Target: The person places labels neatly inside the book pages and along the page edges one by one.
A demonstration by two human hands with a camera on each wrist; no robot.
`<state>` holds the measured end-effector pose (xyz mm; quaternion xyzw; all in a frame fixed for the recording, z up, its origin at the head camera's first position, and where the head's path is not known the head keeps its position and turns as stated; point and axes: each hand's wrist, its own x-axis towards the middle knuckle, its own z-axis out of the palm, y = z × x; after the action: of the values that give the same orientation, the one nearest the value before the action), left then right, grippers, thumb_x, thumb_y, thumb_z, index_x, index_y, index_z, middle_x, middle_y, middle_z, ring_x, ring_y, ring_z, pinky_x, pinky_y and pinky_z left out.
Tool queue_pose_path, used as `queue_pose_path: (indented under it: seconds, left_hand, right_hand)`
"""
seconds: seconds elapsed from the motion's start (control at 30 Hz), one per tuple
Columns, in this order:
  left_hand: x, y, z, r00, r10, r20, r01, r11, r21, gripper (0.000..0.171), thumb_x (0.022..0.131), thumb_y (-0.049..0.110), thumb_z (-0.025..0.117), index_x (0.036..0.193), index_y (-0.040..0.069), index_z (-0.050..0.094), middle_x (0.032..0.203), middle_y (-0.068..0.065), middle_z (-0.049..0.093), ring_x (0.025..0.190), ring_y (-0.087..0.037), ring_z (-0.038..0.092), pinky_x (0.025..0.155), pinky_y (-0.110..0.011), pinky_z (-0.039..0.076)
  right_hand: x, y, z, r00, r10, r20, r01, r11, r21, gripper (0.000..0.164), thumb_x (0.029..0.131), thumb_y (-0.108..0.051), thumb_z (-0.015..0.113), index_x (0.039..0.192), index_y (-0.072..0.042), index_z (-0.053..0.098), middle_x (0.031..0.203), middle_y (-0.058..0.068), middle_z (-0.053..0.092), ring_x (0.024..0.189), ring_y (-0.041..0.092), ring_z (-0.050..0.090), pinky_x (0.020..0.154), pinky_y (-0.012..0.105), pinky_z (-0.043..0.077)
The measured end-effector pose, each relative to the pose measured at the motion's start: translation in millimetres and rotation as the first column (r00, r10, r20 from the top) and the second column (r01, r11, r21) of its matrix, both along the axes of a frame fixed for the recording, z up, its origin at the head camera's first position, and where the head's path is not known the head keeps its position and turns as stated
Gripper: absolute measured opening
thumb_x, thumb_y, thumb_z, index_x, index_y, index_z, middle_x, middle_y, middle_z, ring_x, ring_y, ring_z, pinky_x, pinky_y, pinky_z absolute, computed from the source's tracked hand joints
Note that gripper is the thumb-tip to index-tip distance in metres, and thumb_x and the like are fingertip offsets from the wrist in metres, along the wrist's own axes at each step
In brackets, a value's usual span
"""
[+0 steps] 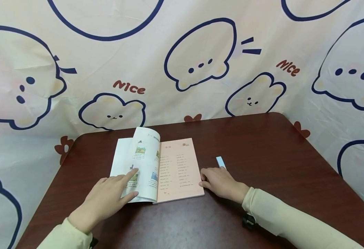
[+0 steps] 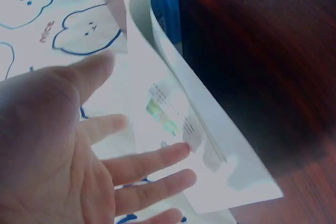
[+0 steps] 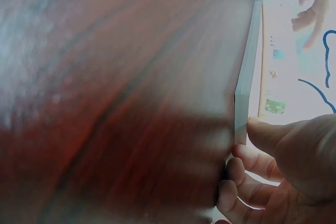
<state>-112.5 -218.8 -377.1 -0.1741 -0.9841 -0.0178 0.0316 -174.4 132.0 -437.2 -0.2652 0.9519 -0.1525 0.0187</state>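
Note:
An open book (image 1: 182, 173) lies on the table, its right page pink with lines of print. A white illustrated page (image 1: 146, 162) curves up over the left side. My left hand (image 1: 107, 192) rests on that page with its fingers spread; in the left wrist view the left hand (image 2: 89, 150) has straight fingers against the paper. At the book's right edge my right hand (image 1: 220, 181) grips the edge. The right wrist view shows the right hand (image 3: 283, 161) with its thumb on top and its other fingers curled beside the page block. A light blue strip (image 1: 220, 162), partly hidden, shows beyond the right hand.
The dark red-brown table (image 1: 247, 138) has rounded far corners. Behind it and at both sides hangs a pale cloth (image 1: 157, 62) with blue cartoon outlines. Dark bands are partly visible at both sleeve cuffs.

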Motion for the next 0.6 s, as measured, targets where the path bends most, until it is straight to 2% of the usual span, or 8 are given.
queue_pose_path:
  seconds: [0.1, 0.17, 0.23, 0.3, 0.43, 0.6]
  left_hand:
    - [-6.4, 8.1, -2.7, 1.0, -0.003, 0.015, 0.003, 0.999, -0.035, 0.067, 0.094, 0.053, 0.064, 0.154, 0.031, 0.043, 0.102, -0.008, 0.069, 0.079, -0.023, 0.066, 0.071, -0.044, 0.051]
    - [-10.6, 13.2, -4.2, 0.999, -0.001, 0.044, 0.003, 0.999, -0.05, 0.066, 0.096, 0.055, 0.06, 0.155, 0.038, 0.038, 0.098, -0.01, 0.064, 0.07, -0.02, 0.059, 0.061, -0.039, 0.048]
    - [-15.2, 17.9, -5.6, 0.997, 0.003, 0.077, 0.002, 0.998, -0.066, 0.062, 0.098, 0.057, 0.056, 0.155, 0.043, 0.036, 0.101, -0.012, 0.062, 0.069, -0.02, 0.057, 0.055, -0.037, 0.045]
    - [-19.7, 22.1, -6.9, 0.995, 0.005, 0.097, 0.003, 0.997, -0.081, 0.059, 0.098, 0.059, 0.053, 0.154, 0.044, 0.038, 0.103, -0.012, 0.061, 0.071, -0.021, 0.057, 0.055, -0.038, 0.045]
    - [-26.9, 28.0, -8.4, 0.996, -0.018, 0.087, 0.028, 0.994, -0.107, 0.057, 0.098, 0.059, 0.053, 0.15, 0.04, 0.045, 0.093, -0.008, 0.059, 0.07, -0.019, 0.053, 0.058, -0.036, 0.043]
    - [-31.2, 32.3, -9.4, 0.997, -0.064, -0.034, 0.061, 0.994, -0.094, 0.052, 0.093, 0.052, 0.066, 0.137, 0.024, 0.061, 0.084, -0.009, 0.059, 0.068, -0.022, 0.054, 0.055, -0.035, 0.041]
  right_hand:
    - [0.4, 0.4, 1.0, 1.0, 0.008, -0.001, -0.008, 1.0, -0.003, 0.031, 0.093, -0.03, 0.074, 0.074, -0.02, 0.051, 0.063, -0.01, 0.048, 0.056, 0.006, 0.042, 0.056, 0.026, 0.031]
    - [0.6, 0.5, 1.7, 1.0, 0.013, -0.001, -0.013, 1.0, 0.0, 0.031, 0.093, -0.029, 0.073, 0.074, -0.02, 0.051, 0.063, -0.009, 0.048, 0.056, 0.006, 0.042, 0.055, 0.026, 0.03]
    - [0.3, 0.5, 1.9, 1.0, 0.012, 0.003, -0.012, 1.0, 0.0, 0.03, 0.093, -0.029, 0.073, 0.074, -0.02, 0.051, 0.063, -0.01, 0.048, 0.056, 0.006, 0.042, 0.055, 0.026, 0.03]
    - [-0.1, 0.6, 2.0, 1.0, 0.011, 0.008, -0.011, 1.0, 0.002, 0.03, 0.093, -0.029, 0.073, 0.075, -0.02, 0.051, 0.063, -0.009, 0.048, 0.056, 0.006, 0.042, 0.055, 0.026, 0.03]
    - [-0.7, 0.3, 1.0, 1.0, 0.01, 0.014, -0.01, 1.0, 0.004, 0.03, 0.094, -0.029, 0.073, 0.075, -0.021, 0.05, 0.063, -0.009, 0.047, 0.056, 0.007, 0.042, 0.056, 0.026, 0.031]
    - [-0.2, 0.6, 0.8, 1.0, -0.001, 0.015, 0.002, 1.0, -0.004, 0.031, 0.093, -0.031, 0.073, 0.075, -0.022, 0.05, 0.063, -0.01, 0.047, 0.057, 0.007, 0.043, 0.058, 0.028, 0.032]
